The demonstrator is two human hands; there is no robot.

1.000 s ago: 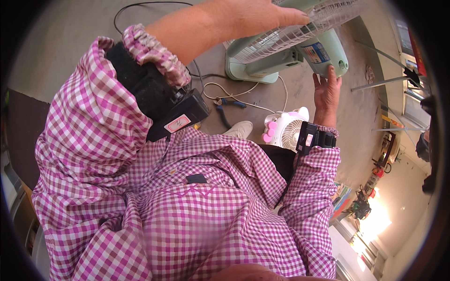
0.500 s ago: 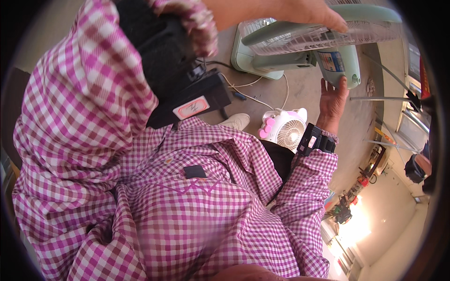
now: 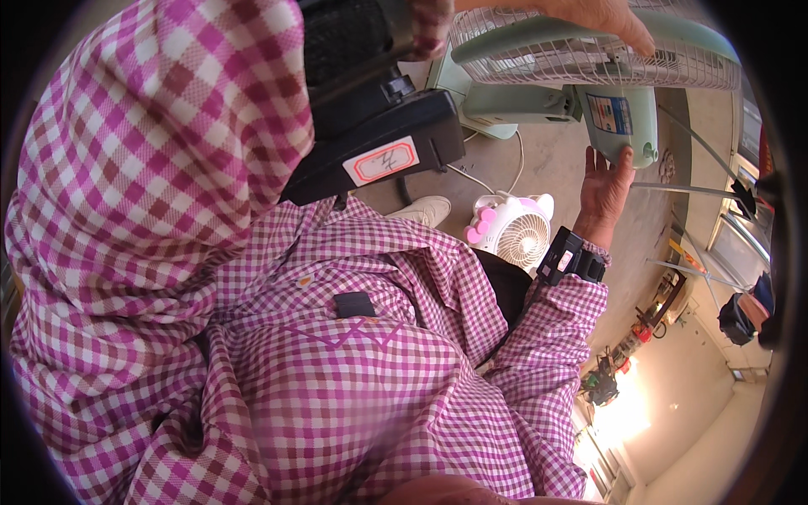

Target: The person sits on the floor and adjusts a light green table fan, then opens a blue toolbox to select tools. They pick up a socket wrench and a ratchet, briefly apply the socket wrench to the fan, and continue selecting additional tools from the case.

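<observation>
A pale green electric fan (image 3: pixel 635 126) spans the upper right, its round wire guard (image 3: pixel 539 69) seen edge-on. My left hand (image 3: pixel 602 17) reaches across the top of the guard, fingers curled over its green rim; part of that hand is cut off by the upper edge. Against the lower end of the fan's motor housing, my right hand (image 3: pixel 604 194) presses with thumb and fingertips, palm toward me. The fan's stem runs left to a green base (image 3: pixel 446 77) on the floor. Both hands appear to be holding the fan.
A small white and pink fan (image 3: pixel 518 231) stands on the floor below the green one, with a pale cord (image 3: pixel 520 160) nearby. My white shoe (image 3: pixel 429 210) is beside it. Thin metal legs (image 3: pixel 686 189) stick out at the right. A black device (image 3: pixel 387 151) is strapped to my left arm.
The green fan and both hands have shifted slightly right and down in the picture. My left sleeve and its black device have also moved right. The grip looks the same.
</observation>
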